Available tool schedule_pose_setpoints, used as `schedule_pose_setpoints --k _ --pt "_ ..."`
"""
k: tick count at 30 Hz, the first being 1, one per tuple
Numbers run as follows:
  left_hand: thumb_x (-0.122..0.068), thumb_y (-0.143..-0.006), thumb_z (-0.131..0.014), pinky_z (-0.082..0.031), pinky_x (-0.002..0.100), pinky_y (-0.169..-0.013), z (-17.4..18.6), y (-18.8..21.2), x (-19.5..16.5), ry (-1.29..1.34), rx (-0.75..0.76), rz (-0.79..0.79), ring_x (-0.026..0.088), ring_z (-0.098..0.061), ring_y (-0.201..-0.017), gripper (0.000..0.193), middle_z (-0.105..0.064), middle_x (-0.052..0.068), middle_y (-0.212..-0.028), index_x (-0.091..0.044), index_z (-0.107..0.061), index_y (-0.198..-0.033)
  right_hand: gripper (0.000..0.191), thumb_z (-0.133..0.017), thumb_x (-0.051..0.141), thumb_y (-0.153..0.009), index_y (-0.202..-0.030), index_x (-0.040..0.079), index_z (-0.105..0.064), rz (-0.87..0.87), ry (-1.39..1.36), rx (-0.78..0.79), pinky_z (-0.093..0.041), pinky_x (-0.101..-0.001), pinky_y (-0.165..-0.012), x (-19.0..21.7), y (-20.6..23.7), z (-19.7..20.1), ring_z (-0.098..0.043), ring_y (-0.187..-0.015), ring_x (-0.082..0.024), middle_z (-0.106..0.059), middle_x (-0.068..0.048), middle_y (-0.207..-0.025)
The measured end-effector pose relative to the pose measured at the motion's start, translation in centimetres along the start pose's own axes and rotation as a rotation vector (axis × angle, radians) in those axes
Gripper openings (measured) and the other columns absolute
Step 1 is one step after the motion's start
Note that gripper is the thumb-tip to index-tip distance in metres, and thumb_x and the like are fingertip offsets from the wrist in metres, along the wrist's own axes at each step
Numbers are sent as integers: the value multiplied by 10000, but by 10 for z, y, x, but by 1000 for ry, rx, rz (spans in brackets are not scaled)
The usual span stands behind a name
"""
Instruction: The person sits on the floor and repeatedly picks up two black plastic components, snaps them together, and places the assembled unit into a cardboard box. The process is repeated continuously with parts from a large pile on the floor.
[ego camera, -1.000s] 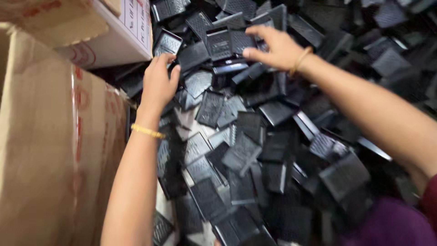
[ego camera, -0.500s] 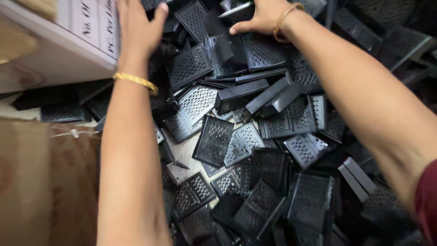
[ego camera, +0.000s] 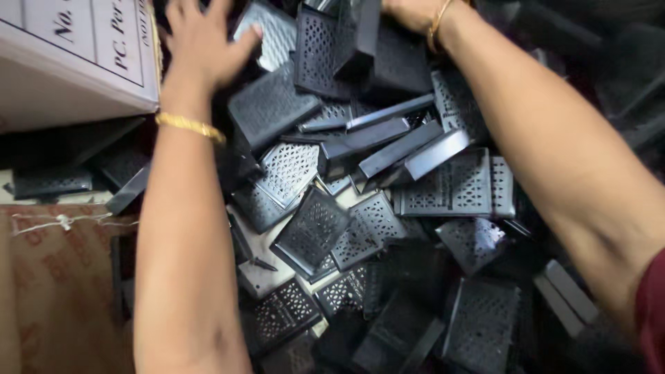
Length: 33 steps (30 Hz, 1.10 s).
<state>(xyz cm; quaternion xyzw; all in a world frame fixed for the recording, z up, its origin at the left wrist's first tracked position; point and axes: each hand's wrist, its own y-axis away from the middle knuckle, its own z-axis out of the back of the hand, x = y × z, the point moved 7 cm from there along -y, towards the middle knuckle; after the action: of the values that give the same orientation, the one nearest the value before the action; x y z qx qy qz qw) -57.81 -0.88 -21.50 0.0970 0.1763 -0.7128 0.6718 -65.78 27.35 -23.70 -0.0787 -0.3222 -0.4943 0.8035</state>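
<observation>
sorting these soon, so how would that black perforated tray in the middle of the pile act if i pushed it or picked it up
The perforated tray looks like thin moulded plastic, so probably stiff and light. It lies tilted on other loose trays, so a push would likely make it slide and shift its neighbours. Its flat shape should not roll, and the raised rim offers a grip.

Left hand point(ego camera: 201, 41) sits on the pile of perforated covers point(ego camera: 388, 208), right hand point(ego camera: 412, 10) further right (mostly out of view), printed carton point(ego camera: 76, 62) at left.
</observation>
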Motion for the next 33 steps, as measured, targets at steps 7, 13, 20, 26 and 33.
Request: schedule_pose_setpoints --k 7,13,20,26,33 --pt "-400 -936 -702 -284 677 -1129 1 81 -74 166 -37 -182 459 -348 -1417 474 -440 167 -1513 -290 -565 -1376 336 -699 273 -1007 -1255 46 -698 370 -50 -322 -564 -409 -900 14 44 18 -717 -1089 -341 -734 -183 -1183" --pt "-309 -881 -640 -410 482 -1090 -25 148 -105 362 231 -143 473 -486 -1310 618 -435 235 -1481 -161 -473 -1457 435 -711 254 -892 -1299 101 -699 323 -204 1 -555 -360 -952 29 89 -16 -727 -1095 -208 -757 -104 -1202" --pt "-150 -808 -648 -379 459 -1171 -31 285 -142 507 313 -238 454 -497 -1360 549 -573 261 -1417 -9 -592 -1335 573 -702 271 -917 -1430 55 -566 537 -418 287 -493 -362 -1053 84 211 -85 -648 -1244 -217 -686 -156 -1361" --pt "-156 -773 -678 -408 471 -1013 36 378 -161 459 275 -300 446 -511 -1187 464 -581 261 -1245 -21 -649 -1217 645 -630 321 -958 -1552 113 -490 399 -624 620 -460 -381 -1139 159 324 -104 -621 -1325 -268 -646 -134 -1424" --pt "-216 -897 -666 -476 416 -884 135 357 -192 618 983 -767 320 -582 -1014 185 -628 117 -1018 -80 -664 -1022 769 -664 173 -933 -1620 39 -346 848 -536 1137 -274 -447 -1322 205 418 -52 -396 -1562 -297 -413 -162 -1643"
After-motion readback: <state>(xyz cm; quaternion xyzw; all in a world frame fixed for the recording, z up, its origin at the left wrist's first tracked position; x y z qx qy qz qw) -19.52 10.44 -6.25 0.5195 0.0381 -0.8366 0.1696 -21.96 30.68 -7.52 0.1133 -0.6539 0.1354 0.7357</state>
